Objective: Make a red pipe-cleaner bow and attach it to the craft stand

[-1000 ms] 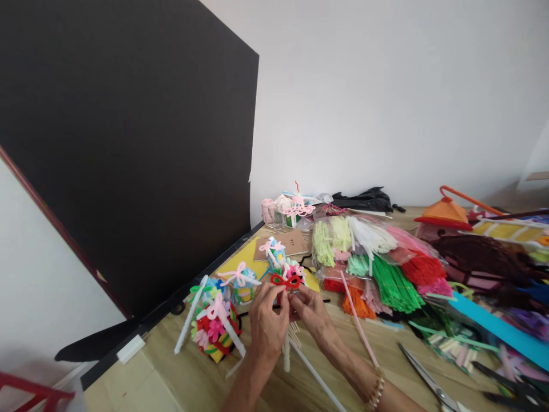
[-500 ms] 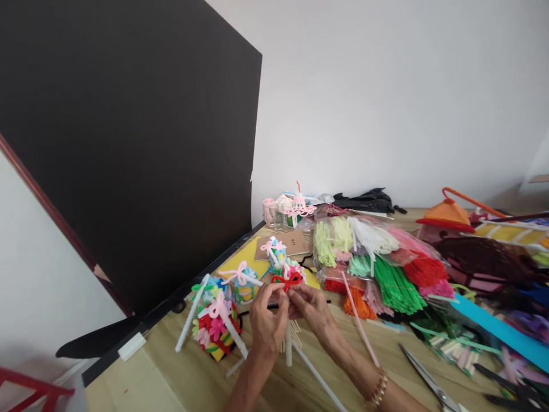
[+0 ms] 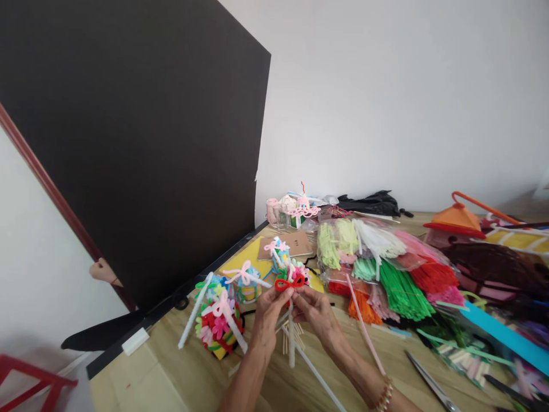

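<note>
My left hand (image 3: 268, 320) and my right hand (image 3: 315, 313) meet over the wooden table (image 3: 184, 377), fingers pinched together on a red pipe-cleaner bow (image 3: 289, 282) that sits atop a white pipe-cleaner stem (image 3: 291, 340). The stem hangs down between my hands. Just left of my left hand stands a small box decorated with red, pink and green pipe-cleaner flowers (image 3: 219, 329). Behind my hands stand two more decorated boxes with pink bows (image 3: 245, 281).
Bags of coloured pipe cleaners (image 3: 386, 263) lie to the right. Scissors (image 3: 431, 382) rest at the lower right. A long pink pipe cleaner (image 3: 364, 326) and white ones (image 3: 315, 375) lie by my right forearm. A large black board (image 3: 128, 143) leans at the left.
The view has shifted slightly right and down. My hands lifted the red bow a little, and the white stem now hangs plainly below it.
</note>
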Tool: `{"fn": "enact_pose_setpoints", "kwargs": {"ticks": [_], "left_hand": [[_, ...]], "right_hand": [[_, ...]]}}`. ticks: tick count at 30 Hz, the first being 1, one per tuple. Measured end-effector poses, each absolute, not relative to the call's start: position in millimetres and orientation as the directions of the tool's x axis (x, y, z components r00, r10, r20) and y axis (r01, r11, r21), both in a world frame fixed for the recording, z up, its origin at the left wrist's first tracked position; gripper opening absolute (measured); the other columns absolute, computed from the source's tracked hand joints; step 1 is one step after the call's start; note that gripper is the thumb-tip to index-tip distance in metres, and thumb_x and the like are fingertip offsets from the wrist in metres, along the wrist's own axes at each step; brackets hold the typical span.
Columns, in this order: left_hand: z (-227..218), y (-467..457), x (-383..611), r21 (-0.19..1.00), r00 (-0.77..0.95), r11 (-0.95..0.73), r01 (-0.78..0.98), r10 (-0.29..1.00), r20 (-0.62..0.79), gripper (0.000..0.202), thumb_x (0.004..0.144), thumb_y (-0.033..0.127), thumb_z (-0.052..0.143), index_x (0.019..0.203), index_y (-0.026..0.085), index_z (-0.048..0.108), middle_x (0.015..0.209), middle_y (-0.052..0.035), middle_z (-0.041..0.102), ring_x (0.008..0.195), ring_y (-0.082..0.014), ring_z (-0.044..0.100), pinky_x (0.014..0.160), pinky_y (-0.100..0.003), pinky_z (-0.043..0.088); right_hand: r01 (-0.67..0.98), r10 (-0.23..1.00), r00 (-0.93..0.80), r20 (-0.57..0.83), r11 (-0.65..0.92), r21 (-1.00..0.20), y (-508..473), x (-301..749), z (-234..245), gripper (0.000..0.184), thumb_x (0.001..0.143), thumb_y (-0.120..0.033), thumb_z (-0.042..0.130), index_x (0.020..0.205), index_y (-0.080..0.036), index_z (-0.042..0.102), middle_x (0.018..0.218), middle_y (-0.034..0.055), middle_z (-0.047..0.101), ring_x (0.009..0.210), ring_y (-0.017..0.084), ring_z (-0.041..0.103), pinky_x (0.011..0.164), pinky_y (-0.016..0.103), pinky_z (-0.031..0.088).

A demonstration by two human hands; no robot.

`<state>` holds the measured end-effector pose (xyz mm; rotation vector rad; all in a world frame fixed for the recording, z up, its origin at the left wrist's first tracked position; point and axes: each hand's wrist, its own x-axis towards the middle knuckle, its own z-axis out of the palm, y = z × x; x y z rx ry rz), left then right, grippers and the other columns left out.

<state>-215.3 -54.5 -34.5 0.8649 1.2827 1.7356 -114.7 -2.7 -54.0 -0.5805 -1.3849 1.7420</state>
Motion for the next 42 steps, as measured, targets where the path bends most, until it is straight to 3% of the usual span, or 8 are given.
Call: {"fn": "enact_pose_setpoints", "kwargs": {"ticks": [8, 18, 23, 30, 37, 42], "left_hand": [[-33.8, -54.9, -212.6, 0.939, -0.408, -0.185, -0.291, 0.911, 0.053, 0.020, 0.069, 0.034, 0.071, 0.070, 0.014, 0.069, 0.062, -0.0009, 0.065, 0.053, -0.0096, 0.055, 0.051, -0.019, 0.041], [-31.5, -49.8, -204.3, 0.921, -0.346, -0.128, -0.367, 0.938, -0.008, 0.025, 0.065, 0.037, 0.073, 0.064, 0.013, 0.064, 0.053, 0.0018, 0.058, 0.044, -0.0083, 0.049, 0.046, -0.020, 0.040], [-32.6, -49.1, -201.6, 0.886, -0.314, -0.113, -0.450, 0.949, -0.039, 0.025, 0.063, 0.035, 0.075, 0.063, 0.013, 0.063, 0.051, 0.0026, 0.056, 0.043, -0.0083, 0.048, 0.043, -0.020, 0.038], [-33.6, -49.5, -198.8, 0.874, -0.334, -0.110, -0.474, 0.941, -0.062, 0.023, 0.063, 0.033, 0.076, 0.066, 0.012, 0.065, 0.052, 0.0012, 0.060, 0.044, -0.0096, 0.052, 0.047, -0.021, 0.041], [-32.8, -49.8, -195.9, 0.856, -0.304, -0.112, -0.505, 0.951, -0.055, 0.022, 0.063, 0.033, 0.075, 0.063, 0.013, 0.066, 0.059, -0.0025, 0.065, 0.056, -0.0142, 0.060, 0.054, -0.023, 0.045], [-39.2, -46.8, -198.8, 0.827, -0.371, -0.131, -0.546, 0.923, -0.099, 0.022, 0.055, 0.027, 0.081, 0.061, 0.012, 0.065, 0.056, 0.0006, 0.063, 0.052, -0.0103, 0.057, 0.055, -0.021, 0.044]], "right_hand": [[-0.304, 0.827, -0.550, 0.112, -0.073, -0.950, -2.6, -115.4, -57.8, 0.043, 0.064, -0.057, 0.069, 0.075, -0.015, 0.067, 0.051, -0.0024, 0.058, 0.045, 0.012, 0.053, 0.048, 0.025, 0.046], [-0.292, 0.837, -0.516, 0.180, 0.025, -0.956, -1.0, -111.1, -61.0, 0.042, 0.066, -0.057, 0.066, 0.072, -0.016, 0.070, 0.057, 0.0014, 0.062, 0.051, 0.016, 0.055, 0.051, 0.028, 0.047], [-0.240, 0.850, -0.485, 0.203, 0.094, -0.966, 0.2, -108.4, -64.3, 0.034, 0.069, -0.049, 0.066, 0.072, -0.016, 0.071, 0.055, 0.0018, 0.062, 0.050, 0.017, 0.055, 0.049, 0.028, 0.046], [-0.185, 0.867, -0.441, 0.234, 0.168, -0.968, -0.3, -104.4, -62.3, 0.025, 0.072, -0.039, 0.064, 0.071, -0.015, 0.070, 0.055, 0.0017, 0.061, 0.049, 0.015, 0.051, 0.046, 0.025, 0.040], [-0.232, 0.879, -0.425, 0.217, 0.125, -0.965, 1.3, -105.4, -62.7, 0.027, 0.067, -0.041, 0.069, 0.063, -0.016, 0.062, 0.057, 0.0018, 0.062, 0.051, 0.015, 0.054, 0.044, 0.023, 0.038], [-0.265, 0.882, -0.431, 0.192, 0.079, -0.961, 0.6, -106.7, -64.6, 0.026, 0.064, -0.038, 0.072, 0.064, -0.017, 0.058, 0.057, 0.0015, 0.062, 0.050, 0.014, 0.054, 0.046, 0.023, 0.038]]}}
